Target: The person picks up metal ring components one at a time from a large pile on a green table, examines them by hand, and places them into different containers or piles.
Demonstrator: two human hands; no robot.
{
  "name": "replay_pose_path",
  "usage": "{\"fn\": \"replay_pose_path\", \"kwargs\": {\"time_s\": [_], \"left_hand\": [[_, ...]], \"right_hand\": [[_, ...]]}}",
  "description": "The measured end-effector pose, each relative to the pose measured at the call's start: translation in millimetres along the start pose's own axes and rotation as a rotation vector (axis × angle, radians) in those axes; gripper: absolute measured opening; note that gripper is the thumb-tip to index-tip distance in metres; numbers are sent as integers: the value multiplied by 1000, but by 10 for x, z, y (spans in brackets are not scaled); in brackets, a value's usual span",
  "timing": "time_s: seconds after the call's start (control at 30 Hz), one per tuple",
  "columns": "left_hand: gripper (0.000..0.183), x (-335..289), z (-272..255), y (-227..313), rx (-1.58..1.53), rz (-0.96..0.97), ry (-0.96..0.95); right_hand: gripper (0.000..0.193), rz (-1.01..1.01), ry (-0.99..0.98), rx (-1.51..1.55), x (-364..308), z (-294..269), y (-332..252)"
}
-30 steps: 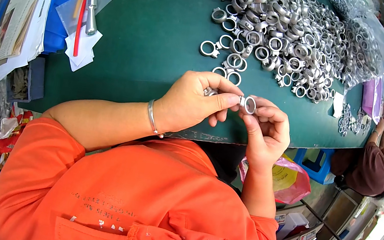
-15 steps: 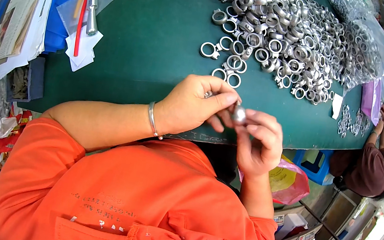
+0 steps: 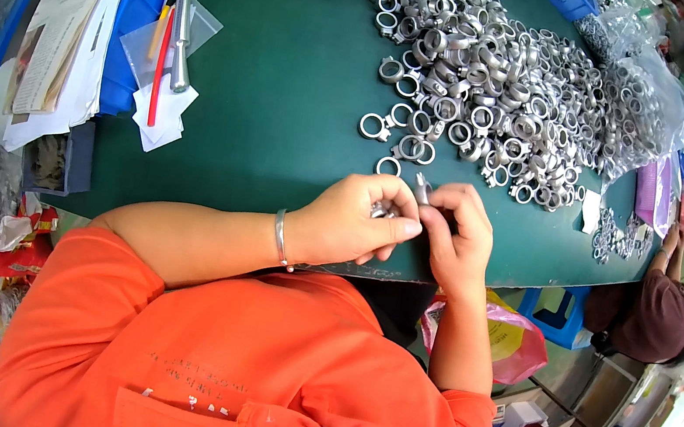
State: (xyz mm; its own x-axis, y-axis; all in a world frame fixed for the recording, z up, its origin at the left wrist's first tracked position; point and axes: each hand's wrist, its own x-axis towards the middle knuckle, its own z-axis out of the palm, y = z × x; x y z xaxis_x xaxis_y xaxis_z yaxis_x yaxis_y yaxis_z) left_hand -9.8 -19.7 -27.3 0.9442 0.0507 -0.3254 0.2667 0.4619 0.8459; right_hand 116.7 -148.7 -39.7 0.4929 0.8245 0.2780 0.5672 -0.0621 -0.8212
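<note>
My right hand [image 3: 463,242] pinches a small silver metal ring [image 3: 422,192] between thumb and fingertips. The piece shows nearly edge-on, with a narrow end pointing up. Beside it, my left hand [image 3: 356,223] is curled, its thumb and fingertips close to the same ring. Inside those curled fingers sit more small silver metal pieces [image 3: 381,211], mostly hidden. Just beyond my hands lies a single loose ring [image 3: 388,166] on the green tabletop [image 3: 289,91]. Farther off spreads a large heap of similar metal rings [image 3: 485,85], many with a small lug on the side.
Plastic bags [image 3: 641,108] of rings border the heap at right, near a group of smaller rings [image 3: 621,238]. At left are a blue bin [image 3: 123,66], papers [image 3: 67,40], a metal rod [image 3: 180,30] and a red pen [image 3: 159,67]. A person [image 3: 659,314] sits at far right.
The metal piece at my fingertips looked broad and round; now it appears narrow and upright. My right hand has risen toward the fingertips of my left. The whole view has shifted slightly.
</note>
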Motion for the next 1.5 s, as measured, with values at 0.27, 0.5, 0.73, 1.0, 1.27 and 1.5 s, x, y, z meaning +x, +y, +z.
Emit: {"fn": "replay_pose_path", "kwargs": {"time_s": [0.27,0.5,0.73,1.0,1.27,1.5], "left_hand": [[12,19,-21,-18,-37,131,119],[10,54,-45,-91,384,613,158],[10,51,-29,-83,446,688,194],[22,29,-40,12,-559,-122,-38],[12,4,-22,9,-82,-45,-75],[14,5,-11,6,-23,139,134]], "right_hand": [[15,-213,28,18,-98,-8,-111],[15,286,120,756,-181,6,-150],[24,159,89,787,-158,51,-218],[29,-298,-3,207,-5,-20,-251],[17,-254,41,-521,348,135,56],[11,79,29,160,66,18,-98]]}}
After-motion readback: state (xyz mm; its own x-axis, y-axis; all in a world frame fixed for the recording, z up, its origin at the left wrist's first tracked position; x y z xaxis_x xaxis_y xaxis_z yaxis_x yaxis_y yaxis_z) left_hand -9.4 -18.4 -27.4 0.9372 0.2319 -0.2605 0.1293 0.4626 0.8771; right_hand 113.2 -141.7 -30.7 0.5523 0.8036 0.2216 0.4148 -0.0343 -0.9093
